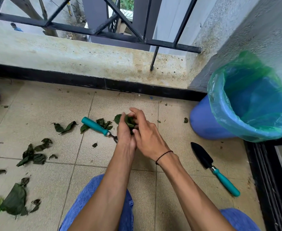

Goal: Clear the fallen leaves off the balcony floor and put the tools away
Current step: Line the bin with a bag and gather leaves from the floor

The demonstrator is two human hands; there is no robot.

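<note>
Leaves [130, 121] bunched between both hands [137, 132], seemingly upright; orientation unclear.

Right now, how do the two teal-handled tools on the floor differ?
The trowel shows its whole black blade; the rake shows only handle and thin wire prongs, the rest hidden behind the left hand.
The trowel lies on bare tile near the bin; the rake lies among leaves.
The trowel's handle points toward the person, the rake's away.
Both lie flat, unheld.
</note>
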